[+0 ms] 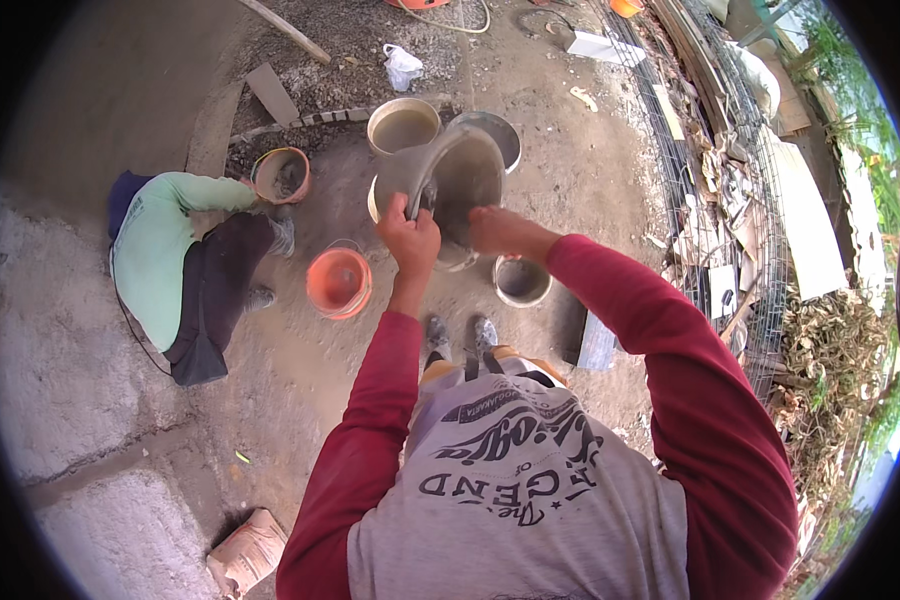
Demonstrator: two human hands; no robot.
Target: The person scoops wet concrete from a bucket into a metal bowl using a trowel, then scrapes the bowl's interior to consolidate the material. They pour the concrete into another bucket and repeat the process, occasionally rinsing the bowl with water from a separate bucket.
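Observation:
A large grey mortar-coated bucket [471, 176] is tilted in front of me, its mouth turned towards me. My left hand [411, 238] grips its left rim, next to a small dark metal part [427, 196]. My right hand [506, 232] is closed in a fist at the right lower side of the mouth; whether it holds the rim or something else cannot be told. Pale rims of another container show behind the tilted bucket. Beyond it stand a bucket of murky water [405, 129] and a bucket with grey contents [499, 139].
An orange bucket [339, 282] and a small pail [522, 280] stand near my feet. At left, a bent-over person [187, 255] reaches to another bucket [282, 175]. Wire mesh [769, 277] and boards line the right side. A paper sack [247, 551] lies lower left.

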